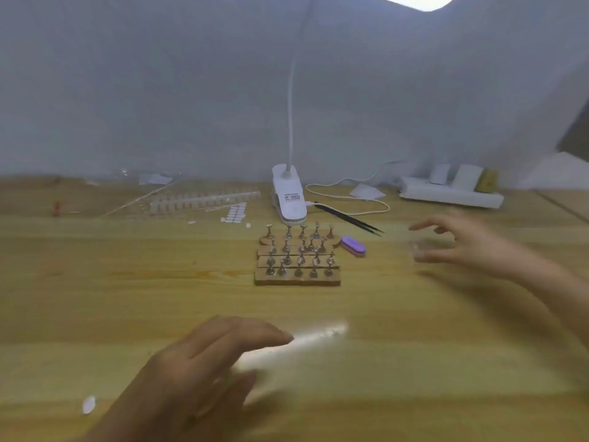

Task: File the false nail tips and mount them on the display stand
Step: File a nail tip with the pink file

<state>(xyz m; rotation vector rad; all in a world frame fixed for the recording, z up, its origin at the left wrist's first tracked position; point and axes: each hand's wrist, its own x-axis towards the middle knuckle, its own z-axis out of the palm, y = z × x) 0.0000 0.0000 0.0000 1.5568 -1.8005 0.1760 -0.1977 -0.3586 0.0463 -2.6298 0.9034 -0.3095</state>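
The display stand (298, 279), wooden strips set with rows of small metal pegs, stood at the middle of the wooden table (95, 282). No tip could be made out on any peg. A purple nail file (353, 246) lay just beside its right back corner, with black tweezers (349, 220) behind that. Strips of nail tips (204, 200) lay at the back left, next to a sheet of white stickers (235, 213), and one loose nail tip (89, 405) lay near the front left edge.

The left hand (197, 371) was low in front, fingers stretched out, with a blurred pale streak (306, 341) running from its fingertips. Whether it held anything could not be told. The right hand (462, 244) was right of the stand, fingers curved with the thumb apart. Its grip was also too blurred to tell.

A white clip lamp (289, 199) stood behind the stand.
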